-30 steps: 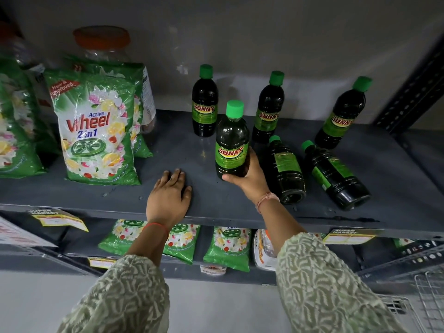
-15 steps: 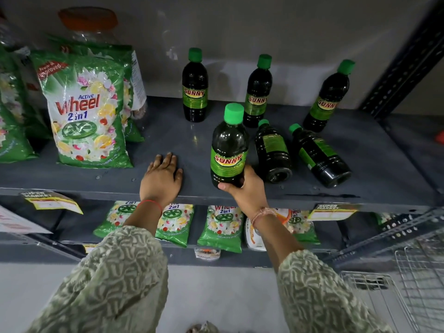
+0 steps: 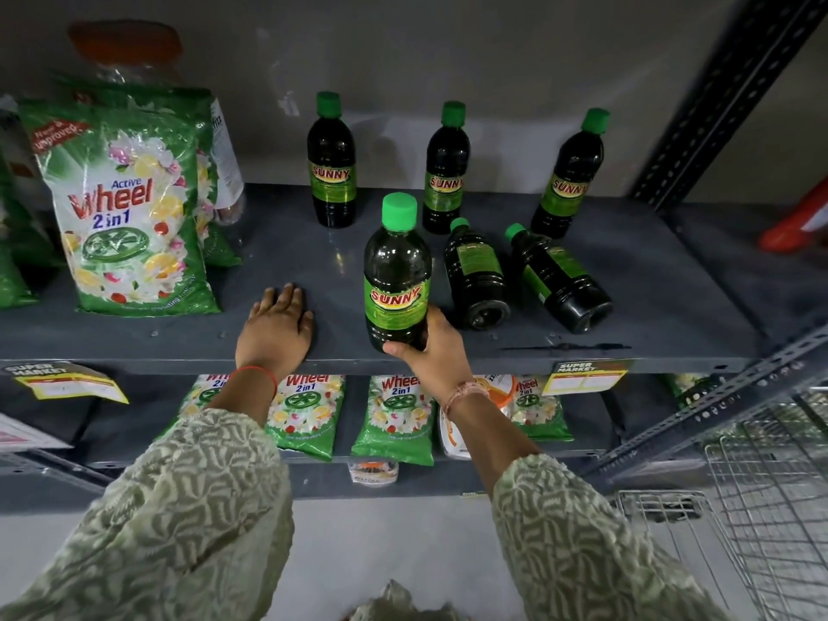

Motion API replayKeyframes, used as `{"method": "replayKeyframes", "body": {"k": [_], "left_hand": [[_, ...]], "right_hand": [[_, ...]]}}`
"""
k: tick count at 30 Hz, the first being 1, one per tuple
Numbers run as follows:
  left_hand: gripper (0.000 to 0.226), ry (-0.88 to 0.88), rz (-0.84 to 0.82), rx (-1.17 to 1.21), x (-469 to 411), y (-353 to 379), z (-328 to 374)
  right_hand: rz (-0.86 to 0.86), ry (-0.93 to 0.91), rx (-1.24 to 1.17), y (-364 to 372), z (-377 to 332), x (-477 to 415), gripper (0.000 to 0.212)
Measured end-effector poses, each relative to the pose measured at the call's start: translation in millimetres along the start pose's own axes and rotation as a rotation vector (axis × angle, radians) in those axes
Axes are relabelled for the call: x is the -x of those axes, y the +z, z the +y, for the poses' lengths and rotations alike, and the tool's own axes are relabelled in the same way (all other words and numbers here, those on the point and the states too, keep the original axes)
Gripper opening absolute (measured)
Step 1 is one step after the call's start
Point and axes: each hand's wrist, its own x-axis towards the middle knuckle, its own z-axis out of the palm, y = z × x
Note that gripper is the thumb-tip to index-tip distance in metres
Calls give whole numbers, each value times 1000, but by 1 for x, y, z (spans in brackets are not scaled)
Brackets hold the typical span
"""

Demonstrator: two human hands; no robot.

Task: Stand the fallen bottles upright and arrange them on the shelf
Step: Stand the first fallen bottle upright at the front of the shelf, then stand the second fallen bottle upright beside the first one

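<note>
1. Six dark plastic bottles with green screw caps and green "SUNNY" labels sit on the grey metal shelf (image 3: 627, 280) — four upright, two lying on their sides.
2. The right hand (image 3: 432, 351) is clasped round the base of the front upright bottle (image 3: 396, 280), which stands near the shelf's front edge; the thumb crosses low in front under the label, while the other fingers (image 3: 437, 316) wrap the right side and pass behind, so the bottle's bottom sits between thumb and fingers.
3. The left hand (image 3: 275, 331) lies flat, palm down, on the shelf to the left of that bottle, fingers spread loose and grasping nothing, apart from the bottle.
4. Just right of the held bottle lies the first fallen bottle (image 3: 477, 277), cap toward the back wall, base toward the front.
5. Beside it lies the second fallen bottle (image 3: 560, 280), angled the same way, base further right.
6. Three upright bottles stand in a row at the back — the left rear bottle (image 3: 331, 168), middle rear bottle (image 3: 446, 172) and right rear bottle (image 3: 569, 181).
7. A green-and-white "Wheel 2 in 1" detergent pouch (image 3: 125, 208) stands at the shelf's left, well apart from the bottles.
</note>
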Motion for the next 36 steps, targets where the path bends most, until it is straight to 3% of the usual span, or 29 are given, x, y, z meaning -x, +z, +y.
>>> {"method": "replayKeyframes", "body": {"k": [5, 7, 10, 12, 13, 16, 18, 20, 22, 25, 27, 30, 36], "left_hand": [[51, -9, 0, -5, -1, 0, 3], [52, -25, -10, 2, -1, 0, 5], [52, -16, -7, 11, -2, 3, 14], [53, 8, -23, 24, -3, 7, 26], [53, 16, -34, 18, -3, 10, 31], [53, 11, -26, -23, -2, 15, 38], [53, 9, -7, -48, -1, 16, 37], [53, 12, 12, -61, -1, 17, 36], [52, 8, 22, -63, -1, 17, 37], [52, 7, 37, -79, 0, 17, 37], [52, 8, 47, -92, 0, 18, 38], [52, -4, 38, -90, 0, 18, 38], [53, -16, 33, -79, 0, 19, 38]], "right_hand": [[-27, 1, -6, -4, -6, 4, 62], [-29, 26, -104, -9, -11, 15, 75], [215, -8, -97, -30, -25, 34, 84], [457, -57, 143, -57, -31, 15, 73], [469, 3, 287, -71, -34, -4, 73], [94, 417, 479, -93, -41, -60, 86], [-53, 506, 490, -87, -33, -78, 76], [28, 482, 425, -77, -20, -87, 66], [214, 412, 312, -68, -9, -89, 67], [435, 129, 219, -60, 3, -84, 70], [444, 3, 167, -58, 12, -80, 78], [416, -16, 83, -59, 23, -80, 95], [380, -27, 0, -58, 33, -84, 96]]}}
